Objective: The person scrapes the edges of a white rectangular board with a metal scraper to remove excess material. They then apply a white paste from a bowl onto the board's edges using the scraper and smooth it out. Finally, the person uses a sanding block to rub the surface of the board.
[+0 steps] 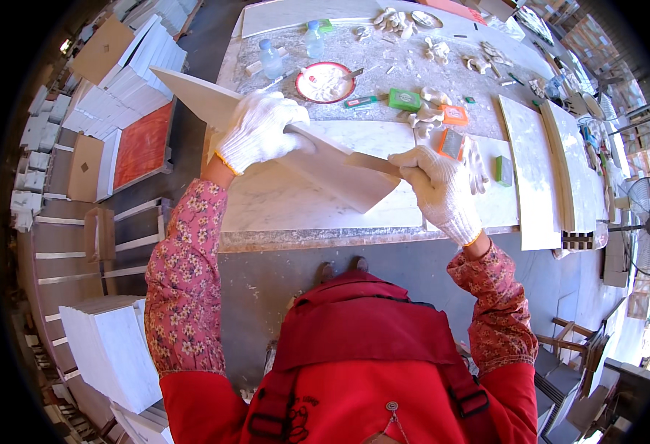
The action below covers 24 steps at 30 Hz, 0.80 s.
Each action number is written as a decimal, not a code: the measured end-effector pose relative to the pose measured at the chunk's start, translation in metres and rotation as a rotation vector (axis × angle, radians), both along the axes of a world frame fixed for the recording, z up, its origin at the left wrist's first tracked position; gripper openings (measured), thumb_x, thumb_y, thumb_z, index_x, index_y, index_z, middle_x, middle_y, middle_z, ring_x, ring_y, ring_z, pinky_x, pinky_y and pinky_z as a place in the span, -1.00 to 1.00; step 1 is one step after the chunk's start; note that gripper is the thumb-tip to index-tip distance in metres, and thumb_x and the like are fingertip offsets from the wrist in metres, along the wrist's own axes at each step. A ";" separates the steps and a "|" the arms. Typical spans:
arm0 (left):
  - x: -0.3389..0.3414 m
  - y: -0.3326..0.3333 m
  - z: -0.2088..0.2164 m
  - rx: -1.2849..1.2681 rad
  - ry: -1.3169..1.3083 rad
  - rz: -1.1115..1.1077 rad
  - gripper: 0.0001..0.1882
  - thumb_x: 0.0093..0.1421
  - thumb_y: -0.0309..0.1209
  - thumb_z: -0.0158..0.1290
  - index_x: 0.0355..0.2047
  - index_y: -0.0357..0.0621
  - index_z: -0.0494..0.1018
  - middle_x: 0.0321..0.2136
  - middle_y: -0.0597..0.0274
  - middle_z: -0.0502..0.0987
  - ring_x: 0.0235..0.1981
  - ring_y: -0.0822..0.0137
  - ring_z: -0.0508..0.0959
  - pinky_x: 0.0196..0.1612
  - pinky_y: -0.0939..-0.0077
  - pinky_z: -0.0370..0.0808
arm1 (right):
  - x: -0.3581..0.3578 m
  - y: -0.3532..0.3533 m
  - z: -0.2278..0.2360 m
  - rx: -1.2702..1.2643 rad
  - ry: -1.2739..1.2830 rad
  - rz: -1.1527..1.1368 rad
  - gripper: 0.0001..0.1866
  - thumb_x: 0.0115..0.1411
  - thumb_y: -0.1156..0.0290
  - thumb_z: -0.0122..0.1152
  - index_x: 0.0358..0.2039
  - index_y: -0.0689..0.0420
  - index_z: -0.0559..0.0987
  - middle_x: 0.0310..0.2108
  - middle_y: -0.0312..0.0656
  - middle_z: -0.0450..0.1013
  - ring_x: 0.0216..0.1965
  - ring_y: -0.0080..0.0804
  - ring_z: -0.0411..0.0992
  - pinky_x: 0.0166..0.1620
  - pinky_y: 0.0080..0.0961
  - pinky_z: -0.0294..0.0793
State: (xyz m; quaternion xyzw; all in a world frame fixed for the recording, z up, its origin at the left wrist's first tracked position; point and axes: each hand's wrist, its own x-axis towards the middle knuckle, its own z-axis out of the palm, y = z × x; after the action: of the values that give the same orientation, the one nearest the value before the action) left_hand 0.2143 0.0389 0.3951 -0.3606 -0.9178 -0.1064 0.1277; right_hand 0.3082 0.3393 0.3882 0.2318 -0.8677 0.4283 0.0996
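A thin white tile (351, 181) is held up on edge, tilted, above the worktable. My left hand (258, 132), in a white knitted glove, is closed over its upper edge. In my gloved right hand (441, 191) is a flat scraper blade (373, 163), its far end resting at the tile's top edge. Beneath lie pale marble-look slabs (265, 203) along the table's near side. Close to my right hand are an orange-and-grey sanding block (451, 143) and a green block (503, 171).
A red-rimmed plate (325, 101) of white paste sits beyond the tile on the dusty table (384, 74). Two bottles (271, 59), a green box (404, 99) and loose gloves (395, 22) lie around it. Long slabs (532, 177) stand at right; stacked tiles (110, 355) at left.
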 end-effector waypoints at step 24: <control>-0.009 0.000 -0.010 0.049 0.040 -0.002 -0.59 -0.21 0.06 0.37 -0.50 0.06 0.62 -0.52 0.22 0.60 -0.38 0.11 0.59 -0.28 0.15 0.45 | 0.095 0.033 -0.022 -0.350 -0.449 -0.173 -0.84 0.31 0.50 0.04 -0.23 0.23 0.60 -0.45 -0.27 0.48 -0.55 -0.67 0.25 -0.43 -0.65 0.33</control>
State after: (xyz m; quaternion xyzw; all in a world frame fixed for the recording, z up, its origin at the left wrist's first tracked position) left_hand 0.2056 0.0389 0.3846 -0.3603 -0.9118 -0.1219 0.1546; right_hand 0.4031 0.3728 0.3659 0.0357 -0.7976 0.6018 -0.0201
